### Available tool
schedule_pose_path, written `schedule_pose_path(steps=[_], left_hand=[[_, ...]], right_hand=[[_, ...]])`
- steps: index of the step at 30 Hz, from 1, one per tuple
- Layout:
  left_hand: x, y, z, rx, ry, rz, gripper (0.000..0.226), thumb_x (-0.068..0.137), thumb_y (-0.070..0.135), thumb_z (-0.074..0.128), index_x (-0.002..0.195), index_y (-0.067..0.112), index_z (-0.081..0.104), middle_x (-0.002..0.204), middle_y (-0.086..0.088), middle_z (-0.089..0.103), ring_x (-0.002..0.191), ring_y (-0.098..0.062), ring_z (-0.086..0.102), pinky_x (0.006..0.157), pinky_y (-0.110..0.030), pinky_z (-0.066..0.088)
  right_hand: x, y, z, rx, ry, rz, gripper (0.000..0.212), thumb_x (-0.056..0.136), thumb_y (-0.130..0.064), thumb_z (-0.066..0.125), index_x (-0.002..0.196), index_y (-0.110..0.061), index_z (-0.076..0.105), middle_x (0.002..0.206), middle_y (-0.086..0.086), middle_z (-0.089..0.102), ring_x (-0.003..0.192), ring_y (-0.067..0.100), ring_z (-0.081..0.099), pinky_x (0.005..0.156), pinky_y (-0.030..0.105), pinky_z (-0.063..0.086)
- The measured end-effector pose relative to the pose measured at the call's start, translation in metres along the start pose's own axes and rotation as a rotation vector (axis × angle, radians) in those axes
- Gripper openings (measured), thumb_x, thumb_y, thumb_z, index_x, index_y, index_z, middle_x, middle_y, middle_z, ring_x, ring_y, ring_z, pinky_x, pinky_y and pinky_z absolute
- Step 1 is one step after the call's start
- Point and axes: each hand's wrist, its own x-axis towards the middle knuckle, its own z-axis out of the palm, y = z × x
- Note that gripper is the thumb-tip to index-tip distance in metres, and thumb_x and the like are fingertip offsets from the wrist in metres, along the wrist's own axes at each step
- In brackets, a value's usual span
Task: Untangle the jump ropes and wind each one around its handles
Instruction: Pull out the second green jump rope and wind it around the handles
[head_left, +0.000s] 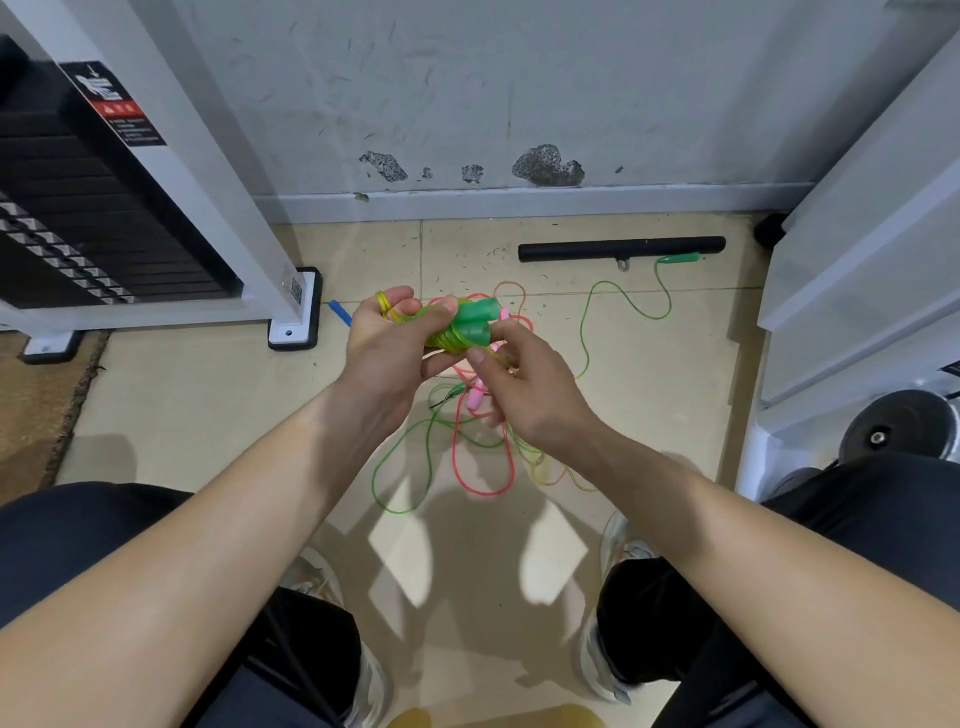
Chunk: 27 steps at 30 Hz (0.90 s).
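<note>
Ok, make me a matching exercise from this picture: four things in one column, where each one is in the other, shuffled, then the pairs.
1. pair of translucent green plastic handles
2. long black cylindrical bar
3. small blue plastic piece
4. pink plastic handle

A. beside the white machine foot
B. in the left hand
C. along the grey wall
D. in the tangle of ropes on the floor

Pairs: 1-B, 2-C, 3-A, 4-D

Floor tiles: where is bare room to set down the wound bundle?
Bare tile lies between the brown mat and the rope tangle, and between the tangle and the white frame. It is crowded at the tangle and along the green rope toward the black bar.
</note>
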Motion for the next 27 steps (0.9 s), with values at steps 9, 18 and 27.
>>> schedule_pose_path(steps=[9,18,27], left_hand=[[-0.001,0.003,-0.004,-0.119,-0.042,-0.055,0.039,0.09,0.005,0.072,0.119,0.0,0.046,0.105,-0.017,0.051,0.092,-0.033,0.074,0.073,-0.041,0.061],[0.002,0.007,-0.01,-0.138,0.065,-0.077,0.034,0.09,0.008,0.072,0.111,0.001,0.047,0.103,-0.014,0.058,0.077,-0.023,0.076,0.064,-0.032,0.06],[0.009,-0.003,-0.013,-0.035,0.108,-0.01,0.045,0.087,0.009,0.076,0.11,0.012,0.038,0.106,-0.014,0.046,0.104,-0.037,0.071,0.061,-0.034,0.059]], right_hand=[[0.0,-0.011,-0.006,0.135,0.079,-0.049,0.02,0.097,-0.039,0.061,0.092,-0.023,0.072,0.067,-0.011,0.061,0.063,0.011,0.05,0.066,0.034,0.042],[-0.004,-0.013,-0.012,-0.333,-0.12,-0.254,0.027,0.099,-0.047,0.054,0.094,-0.022,0.064,0.06,-0.001,0.063,0.049,0.012,0.041,0.053,0.03,0.031],[-0.006,-0.021,-0.014,-0.467,-0.137,-0.363,0.033,0.103,-0.043,0.04,0.088,-0.024,0.062,0.068,0.004,0.067,0.06,0.022,0.057,0.057,0.043,0.047]])
